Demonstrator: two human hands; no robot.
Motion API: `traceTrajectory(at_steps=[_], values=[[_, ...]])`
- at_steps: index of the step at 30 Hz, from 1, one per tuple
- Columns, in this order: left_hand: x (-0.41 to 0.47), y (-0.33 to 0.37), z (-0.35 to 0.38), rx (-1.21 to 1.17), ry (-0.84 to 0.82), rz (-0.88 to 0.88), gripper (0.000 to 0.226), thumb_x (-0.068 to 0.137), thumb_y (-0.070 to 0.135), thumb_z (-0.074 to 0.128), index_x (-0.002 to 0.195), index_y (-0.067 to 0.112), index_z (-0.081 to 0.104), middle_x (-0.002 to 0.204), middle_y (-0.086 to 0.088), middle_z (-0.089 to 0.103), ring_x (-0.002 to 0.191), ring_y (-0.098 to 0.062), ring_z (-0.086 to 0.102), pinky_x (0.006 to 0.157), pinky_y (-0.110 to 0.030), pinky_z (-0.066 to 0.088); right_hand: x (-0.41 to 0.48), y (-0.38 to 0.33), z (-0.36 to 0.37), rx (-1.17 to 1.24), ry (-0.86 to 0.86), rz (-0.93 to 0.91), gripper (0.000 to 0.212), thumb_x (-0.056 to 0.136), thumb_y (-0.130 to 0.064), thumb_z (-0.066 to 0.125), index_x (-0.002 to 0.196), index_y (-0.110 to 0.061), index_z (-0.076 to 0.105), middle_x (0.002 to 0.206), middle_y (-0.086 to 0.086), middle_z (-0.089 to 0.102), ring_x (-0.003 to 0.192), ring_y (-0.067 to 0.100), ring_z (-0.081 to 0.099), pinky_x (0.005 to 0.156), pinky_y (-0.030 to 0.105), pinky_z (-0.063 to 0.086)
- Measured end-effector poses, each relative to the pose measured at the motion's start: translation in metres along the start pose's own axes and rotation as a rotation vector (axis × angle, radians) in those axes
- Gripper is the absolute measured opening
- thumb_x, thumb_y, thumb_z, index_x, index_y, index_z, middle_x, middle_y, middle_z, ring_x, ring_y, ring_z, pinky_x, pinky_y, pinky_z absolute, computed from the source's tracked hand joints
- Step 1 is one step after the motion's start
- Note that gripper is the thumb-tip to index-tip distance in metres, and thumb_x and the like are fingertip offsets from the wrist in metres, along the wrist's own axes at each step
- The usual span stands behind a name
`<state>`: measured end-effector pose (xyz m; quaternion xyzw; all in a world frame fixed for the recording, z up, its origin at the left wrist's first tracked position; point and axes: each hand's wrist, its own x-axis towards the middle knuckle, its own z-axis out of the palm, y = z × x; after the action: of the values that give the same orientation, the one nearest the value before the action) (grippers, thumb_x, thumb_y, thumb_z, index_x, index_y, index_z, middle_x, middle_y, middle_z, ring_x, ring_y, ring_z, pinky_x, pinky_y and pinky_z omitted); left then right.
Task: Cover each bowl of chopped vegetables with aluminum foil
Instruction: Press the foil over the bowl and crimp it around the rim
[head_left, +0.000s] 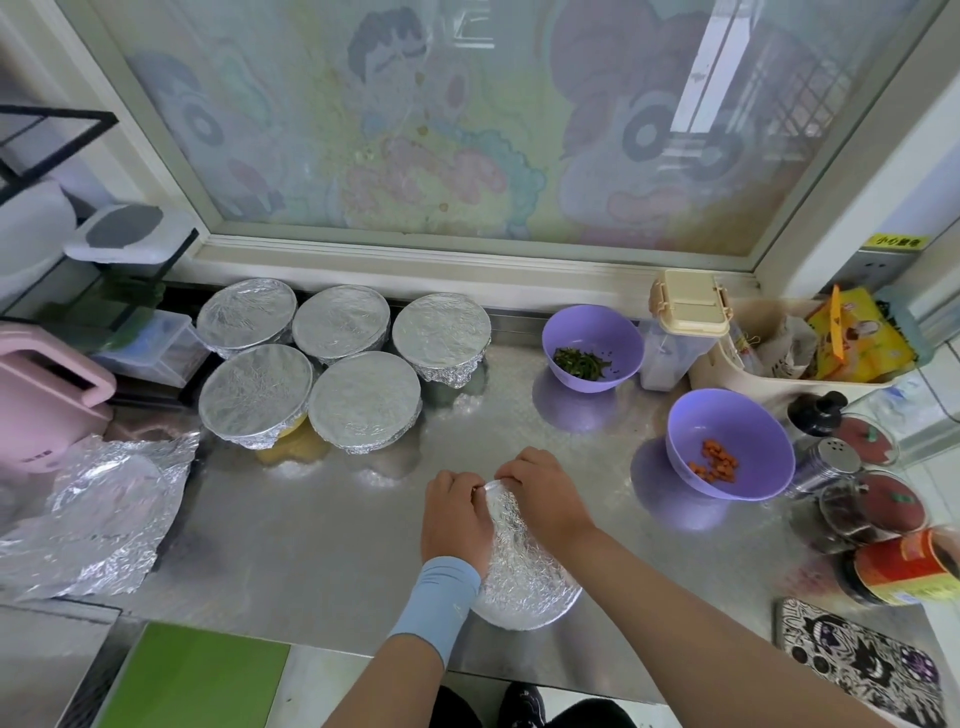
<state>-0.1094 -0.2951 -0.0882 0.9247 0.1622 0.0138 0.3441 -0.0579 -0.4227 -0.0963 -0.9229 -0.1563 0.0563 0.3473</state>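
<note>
My left grip (457, 514) and right grip (545, 493) pinch the foil (524, 571) at its far edge; tugging too hard could tear it.

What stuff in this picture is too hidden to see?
Head view:
- Five wrapped bowls: food hidden.
- Front bowl: under foil that left hand and right hand pinch.
- Red jar: cut by right edge.
- Yellow sign: writing too small.

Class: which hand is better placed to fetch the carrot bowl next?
Probably the right hand: the carrot bowl sits on its side; the left hand would cross the foil both pinch.
</note>
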Motion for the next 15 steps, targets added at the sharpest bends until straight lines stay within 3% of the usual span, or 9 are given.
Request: traceTrajectory(at_steps=[4, 8, 11, 15], values=[[0.012, -0.010, -0.012, 0.013, 0.018, 0.078, 0.017, 0.091, 0.012, 0.053, 0.101, 0.019, 0.065, 0.101, 0.006, 0.050, 0.101, -0.012, 0.045, 0.078, -0.019, 0.034, 0.013, -0.011, 0.013, 0.018, -0.072, -0.079, 0.014, 0.091, -0.013, 0.063, 0.099, -0.013, 0.075, 0.095, 0.004, 0.062, 0.098, 0.021, 0.052, 0.085, 0.019, 0.036], [0.022, -0.027, -0.016, -0.009, -0.025, 0.097, 0.016, 0.098, 0.027, 0.050, 0.096, 0.019, 0.064, 0.094, 0.009, 0.050, 0.096, -0.013, 0.048, 0.079, -0.022, 0.037, 0.017, -0.012, 0.014, 0.005, -0.034, -0.032, 0.017, 0.092, -0.017, 0.063, 0.106, -0.013, 0.071, 0.100, -0.002, 0.061, 0.101, 0.014, 0.051, 0.089, 0.019, 0.037], [0.017, -0.031, -0.011, -0.044, -0.038, 0.101, 0.020, 0.099, 0.031, 0.050, 0.094, 0.019, 0.065, 0.090, 0.010, 0.048, 0.089, -0.012, 0.048, 0.079, -0.024, 0.041, 0.009, -0.009, 0.013, 0.005, 0.024, 0.000, 0.011, 0.091, -0.016, 0.064, 0.095, -0.014, 0.074, 0.091, -0.009, 0.054, 0.092, 0.011, 0.051, 0.087, 0.022, 0.041], [0.021, -0.033, -0.007, -0.022, -0.056, 0.111, 0.025, 0.102, 0.027, 0.043, 0.095, 0.016, 0.065, 0.093, 0.005, 0.049, 0.092, -0.015, 0.047, 0.078, -0.022, 0.036, 0.007, -0.009, 0.015, 0.012, 0.054, 0.030, 0.010, 0.089, -0.015, 0.066, 0.090, -0.015, 0.076, 0.086, -0.006, 0.057, 0.087, 0.015, 0.054, 0.080, 0.021, 0.039]])
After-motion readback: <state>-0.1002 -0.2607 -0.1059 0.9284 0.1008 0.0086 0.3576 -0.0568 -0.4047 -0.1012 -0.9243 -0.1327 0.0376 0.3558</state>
